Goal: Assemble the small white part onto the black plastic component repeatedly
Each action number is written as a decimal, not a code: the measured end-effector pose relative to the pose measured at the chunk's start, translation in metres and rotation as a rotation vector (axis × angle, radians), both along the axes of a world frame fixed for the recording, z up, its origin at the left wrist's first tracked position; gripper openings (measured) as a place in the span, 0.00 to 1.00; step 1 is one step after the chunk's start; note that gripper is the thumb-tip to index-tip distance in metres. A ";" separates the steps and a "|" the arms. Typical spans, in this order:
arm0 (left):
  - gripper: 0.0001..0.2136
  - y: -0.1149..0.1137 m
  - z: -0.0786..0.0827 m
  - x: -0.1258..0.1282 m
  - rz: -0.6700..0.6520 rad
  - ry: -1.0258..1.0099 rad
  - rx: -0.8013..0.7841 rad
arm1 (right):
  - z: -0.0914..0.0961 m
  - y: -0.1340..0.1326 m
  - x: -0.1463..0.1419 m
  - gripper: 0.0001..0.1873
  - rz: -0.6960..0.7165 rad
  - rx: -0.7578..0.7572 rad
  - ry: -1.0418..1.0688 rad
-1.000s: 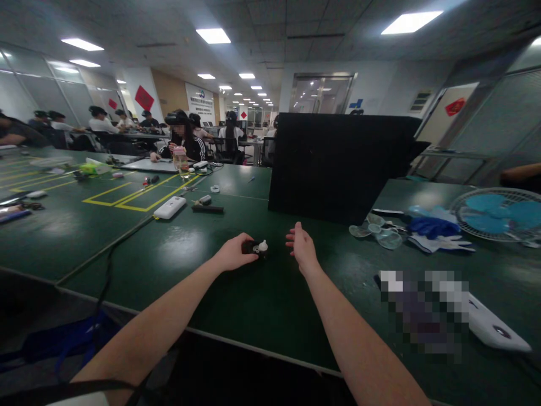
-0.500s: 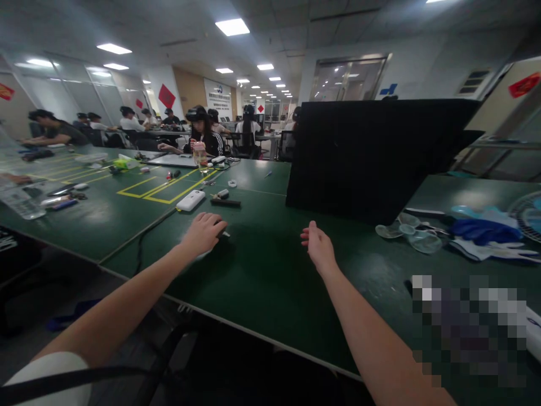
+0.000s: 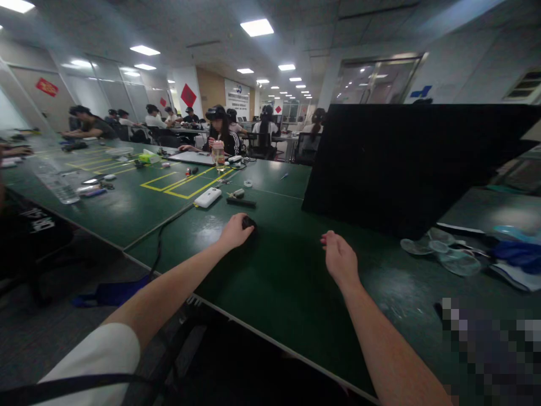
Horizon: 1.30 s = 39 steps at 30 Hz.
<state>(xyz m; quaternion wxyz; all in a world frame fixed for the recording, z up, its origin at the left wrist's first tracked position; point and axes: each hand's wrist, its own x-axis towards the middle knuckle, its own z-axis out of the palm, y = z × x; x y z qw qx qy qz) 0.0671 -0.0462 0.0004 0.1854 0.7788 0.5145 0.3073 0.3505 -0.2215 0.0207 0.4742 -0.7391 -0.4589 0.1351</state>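
Observation:
My left hand (image 3: 235, 232) is closed over a small dark rounded object (image 3: 249, 223) on the green table (image 3: 270, 270). It looks like a computer mouse, but my fingers cover part of it. To the right, my right hand (image 3: 340, 258) is held low over the table in front of a large black panel (image 3: 406, 169). Its fingers are loosely bent, and I see nothing in them. Just beyond my left hand lie a white box-like device (image 3: 208, 197), a black bar (image 3: 241, 202) and a small grey item (image 3: 238, 193).
Clear plastic blades (image 3: 442, 251) and blue-and-white gloves (image 3: 518, 256) lie at the right. A water bottle (image 3: 59, 183) stands at the left, a pink-topped bottle (image 3: 218, 157) farther back. A cable (image 3: 160, 237) runs over the table edge. Other people sit beyond.
The view has swung left, shifting the scene rightward. My left hand has moved with the dark object, which shows more beyond my fingers now. My right hand's fingers look more bent.

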 end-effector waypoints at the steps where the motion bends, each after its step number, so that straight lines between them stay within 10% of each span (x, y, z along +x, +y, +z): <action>1: 0.23 -0.001 0.000 0.008 -0.027 0.017 -0.018 | 0.001 -0.003 0.001 0.33 0.003 -0.005 -0.044; 18: 0.28 -0.125 0.019 0.156 -0.721 0.027 -0.095 | -0.001 -0.005 0.042 0.38 -0.233 0.141 -0.143; 24: 0.24 -0.101 0.017 0.138 -0.641 -0.304 -0.099 | 0.003 -0.008 0.037 0.38 -0.239 0.161 -0.076; 28: 0.20 -0.058 0.005 0.101 -0.372 -0.496 -0.070 | 0.010 -0.013 0.009 0.27 0.009 -0.030 -0.356; 32: 0.21 -0.039 -0.002 0.073 -0.176 -0.331 -0.042 | 0.006 -0.003 -0.028 0.25 0.156 -0.237 -0.545; 39: 0.24 -0.063 0.012 0.070 -0.309 -0.011 0.051 | -0.006 0.014 -0.034 0.10 0.188 -0.417 -0.559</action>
